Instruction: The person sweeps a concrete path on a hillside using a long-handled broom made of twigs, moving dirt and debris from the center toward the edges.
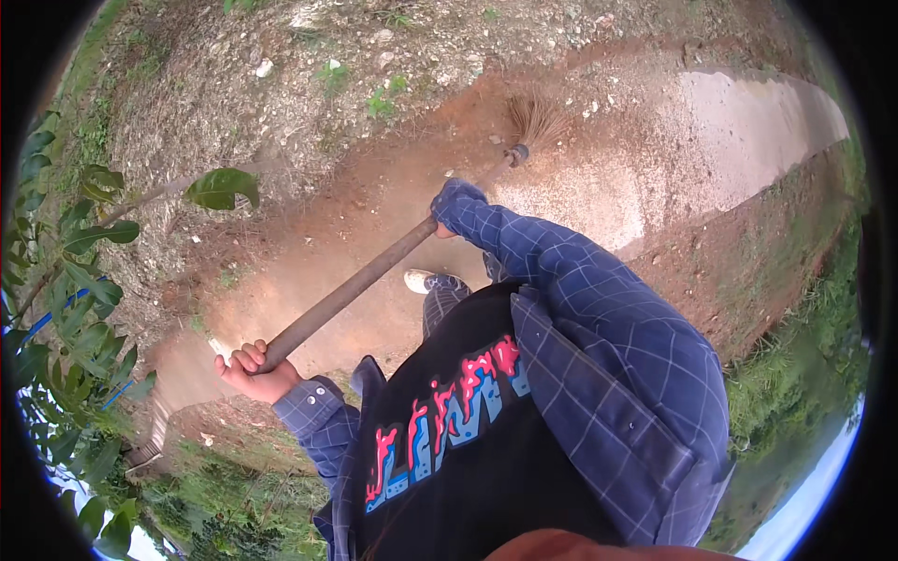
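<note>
Left hand (pixel 251 370): fingers clamped round broom handle (pixel 351 292) near its end; right hand (pixel 445 230) farther along, fingers mostly hidden, can't tell.

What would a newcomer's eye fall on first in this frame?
The pink-and-blue print on the black T-shirt, low in the centre, stands out first. Next comes the long broom slanting across the middle, left hand gripping its left end, right hand nearer the bristles.

Bright, even daylight; shadows soft. Path (pixel 748 131) right of broom (pixel 351 292) looks washed pale. Fisheye bends edges, corners black.
</note>
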`<action>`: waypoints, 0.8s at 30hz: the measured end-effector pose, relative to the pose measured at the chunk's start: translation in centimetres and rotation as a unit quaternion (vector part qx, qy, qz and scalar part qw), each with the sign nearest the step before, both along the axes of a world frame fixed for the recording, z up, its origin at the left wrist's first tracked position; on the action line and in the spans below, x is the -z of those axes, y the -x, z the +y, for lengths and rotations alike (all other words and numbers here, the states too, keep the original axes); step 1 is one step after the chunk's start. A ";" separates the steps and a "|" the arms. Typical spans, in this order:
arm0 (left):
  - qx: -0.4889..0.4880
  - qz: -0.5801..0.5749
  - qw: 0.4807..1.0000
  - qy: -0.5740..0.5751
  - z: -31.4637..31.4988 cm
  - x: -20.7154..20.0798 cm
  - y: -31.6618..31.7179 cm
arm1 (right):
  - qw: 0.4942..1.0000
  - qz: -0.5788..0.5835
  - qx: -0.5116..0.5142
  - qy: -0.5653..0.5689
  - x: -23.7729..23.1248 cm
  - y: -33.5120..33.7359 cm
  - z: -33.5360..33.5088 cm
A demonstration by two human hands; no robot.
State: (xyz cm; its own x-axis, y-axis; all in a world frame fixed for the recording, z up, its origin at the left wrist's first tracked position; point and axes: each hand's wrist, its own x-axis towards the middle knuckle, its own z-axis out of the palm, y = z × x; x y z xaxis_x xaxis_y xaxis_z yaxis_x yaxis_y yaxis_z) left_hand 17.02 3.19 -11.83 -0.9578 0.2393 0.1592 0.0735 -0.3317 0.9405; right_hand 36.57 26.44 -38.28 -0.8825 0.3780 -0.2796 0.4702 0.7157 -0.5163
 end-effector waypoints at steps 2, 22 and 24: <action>-0.039 -0.016 0.999 -0.015 -2.3 0.1 1.7 | 0.994 0.110 -0.005 -0.025 -2.0 0.8 0.3; -0.073 -0.077 0.994 0.003 -2.2 -1.1 6.5 | 0.999 0.043 0.007 0.010 -9.8 -1.8 0.1; -0.083 -0.024 0.996 0.013 -4.0 -5.7 4.3 | 0.995 0.081 -0.018 0.051 -10.6 -1.0 -0.7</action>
